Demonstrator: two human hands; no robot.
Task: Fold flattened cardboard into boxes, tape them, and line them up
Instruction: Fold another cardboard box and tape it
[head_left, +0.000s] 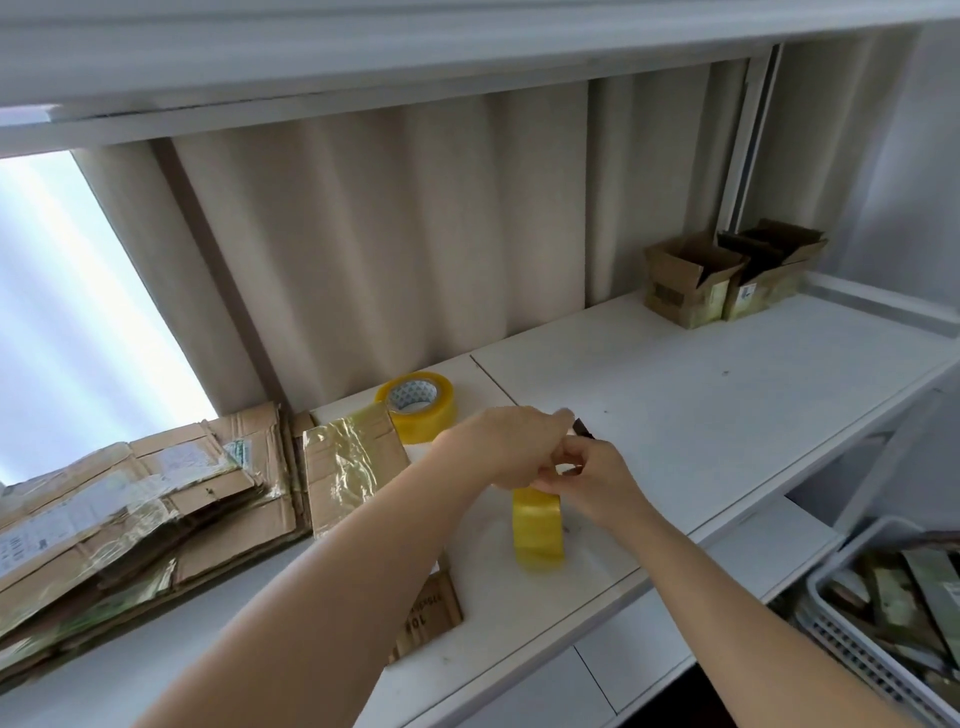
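Fingers of both the left hand and right hand are curled and pinched together above the upright tape roll on the white table, seemingly so its loose end can be found, while flattened cardboard is stacked at left.

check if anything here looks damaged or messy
The flattened cardboard stack at left is worn, with creased, ragged edges and old tape, fanned unevenly. The two boxes at the far right stand with flaps open. Nothing is spilled.
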